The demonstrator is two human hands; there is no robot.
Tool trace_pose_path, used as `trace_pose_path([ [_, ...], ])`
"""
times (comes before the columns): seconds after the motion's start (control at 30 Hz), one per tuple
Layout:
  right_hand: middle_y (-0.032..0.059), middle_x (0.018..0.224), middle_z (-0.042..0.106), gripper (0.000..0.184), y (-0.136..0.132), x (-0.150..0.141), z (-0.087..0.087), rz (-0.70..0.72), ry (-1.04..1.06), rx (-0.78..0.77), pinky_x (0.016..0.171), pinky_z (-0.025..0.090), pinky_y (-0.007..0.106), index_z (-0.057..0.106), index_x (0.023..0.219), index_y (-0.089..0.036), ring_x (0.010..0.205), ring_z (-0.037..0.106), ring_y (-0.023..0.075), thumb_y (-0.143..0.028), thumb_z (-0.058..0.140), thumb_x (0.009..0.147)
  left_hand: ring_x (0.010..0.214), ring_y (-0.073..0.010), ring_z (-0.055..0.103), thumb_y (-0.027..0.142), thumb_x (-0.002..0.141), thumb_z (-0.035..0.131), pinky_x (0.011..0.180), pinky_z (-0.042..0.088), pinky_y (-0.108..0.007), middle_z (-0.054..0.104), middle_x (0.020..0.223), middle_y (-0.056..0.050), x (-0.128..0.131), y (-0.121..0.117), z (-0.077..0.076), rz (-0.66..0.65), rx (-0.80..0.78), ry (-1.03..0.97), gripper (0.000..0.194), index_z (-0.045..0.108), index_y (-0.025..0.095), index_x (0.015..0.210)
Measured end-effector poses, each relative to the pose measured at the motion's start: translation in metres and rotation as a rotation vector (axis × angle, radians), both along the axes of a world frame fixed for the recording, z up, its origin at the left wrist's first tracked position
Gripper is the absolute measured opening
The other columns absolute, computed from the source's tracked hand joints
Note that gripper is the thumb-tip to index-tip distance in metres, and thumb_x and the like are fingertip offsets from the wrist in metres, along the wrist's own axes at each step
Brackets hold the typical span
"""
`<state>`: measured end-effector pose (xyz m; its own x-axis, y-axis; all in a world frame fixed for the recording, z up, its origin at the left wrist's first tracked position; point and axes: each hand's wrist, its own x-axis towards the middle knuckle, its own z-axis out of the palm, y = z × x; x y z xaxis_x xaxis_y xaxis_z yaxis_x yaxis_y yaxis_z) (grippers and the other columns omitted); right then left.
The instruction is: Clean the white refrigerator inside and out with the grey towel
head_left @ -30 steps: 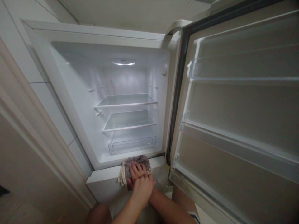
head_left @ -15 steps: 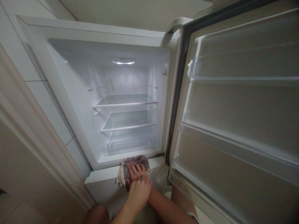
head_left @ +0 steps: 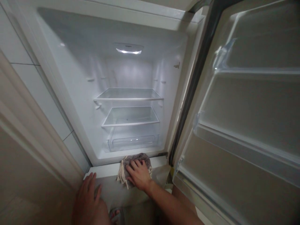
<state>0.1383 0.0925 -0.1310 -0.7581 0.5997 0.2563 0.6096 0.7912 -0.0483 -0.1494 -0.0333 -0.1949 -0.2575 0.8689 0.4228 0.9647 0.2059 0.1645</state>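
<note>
A grey-brown cloth (head_left: 145,159) with pale fringe lies draped over the white ledge below the fridge opening. My right hand (head_left: 138,175) is on top of it, fingers bent and pressing into the fabric. At the lower left, my left hand (head_left: 87,190) has its fingers stretched out and holds nothing. Its fingertips are by the left end of the white ledge (head_left: 103,171); whether they touch it I cannot tell. Behind the cloth stands the lit fridge interior (head_left: 77,103), with glass shelves (head_left: 131,93) and a clear drawer (head_left: 133,143) at the bottom.
The fridge door (head_left: 253,103) stands wide on the right, with clear door racks (head_left: 243,145). To the left are a tiled wall (head_left: 49,97) and a pale door frame (head_left: 30,115). My knees and a sandalled foot (head_left: 116,215) show below.
My left hand has come off my right hand and moved left to the ledge's end. The right hand stays on the cloth. The view has moved closer to the fridge.
</note>
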Motion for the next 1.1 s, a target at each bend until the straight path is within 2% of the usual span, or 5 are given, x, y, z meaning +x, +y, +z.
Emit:
trace_pose_path([
  [0.27,0.0145,0.148,0.062,0.065,-0.003,-0.068,0.006,0.114,0.008,-0.031,0.107,0.052,0.055,0.050,0.157,-0.023,0.133,0.053,0.0328,-0.063,0.060,0.107,0.149,-0.0296,0.060,0.031,0.112,0.034,0.128,0.045,-0.042,0.065,0.161,-0.012,-0.022,0.007,0.033,-0.015,-0.333,0.018,0.051,0.068,0.020,0.147],
  [0.43,0.0160,0.144,0.062,0.064,-0.010,-0.135,0.009,0.176,0.033,-0.046,0.107,0.051,0.057,0.051,0.154,-0.016,0.132,0.053,0.0335,-0.060,0.057,0.108,0.136,-0.0233,0.069,0.014,0.109,0.029,0.110,0.053,-0.033,0.071,0.150,-0.013,-0.022,0.014,0.074,-0.053,-0.537,-0.002,0.052,0.065,0.022,0.145],
  [0.57,0.0166,0.143,0.061,0.067,-0.013,-0.149,0.012,0.174,0.028,-0.057,0.109,0.050,0.059,0.050,0.156,-0.016,0.133,0.052,0.0348,-0.061,0.057,0.107,0.124,-0.0238,0.074,0.012,0.107,0.033,0.096,0.053,-0.031,0.075,0.135,-0.015,-0.010,0.025,0.105,-0.028,-0.677,0.074,0.043,0.064,0.021,0.135],
  [0.77,0.0143,0.148,0.059,0.066,-0.013,-0.111,0.015,0.060,0.048,-0.134,0.109,0.049,0.057,0.059,0.148,-0.025,0.133,0.053,0.0360,-0.069,0.065,0.100,0.116,-0.0261,0.077,0.013,0.106,0.040,0.094,0.053,-0.034,0.079,0.122,-0.016,-0.011,0.042,0.125,-0.056,-0.741,0.136,0.033,0.069,0.021,0.121],
  [1.1,0.0122,0.160,0.058,0.062,-0.002,0.049,-0.011,-0.390,0.260,-0.047,0.126,0.032,0.057,0.066,0.153,-0.033,0.148,0.048,0.0351,-0.072,0.057,0.105,0.121,-0.0295,0.075,0.009,0.096,0.054,0.098,0.051,-0.036,0.079,0.121,-0.015,-0.024,0.057,0.140,-0.171,-0.823,0.249,0.022,0.073,0.020,0.102],
])
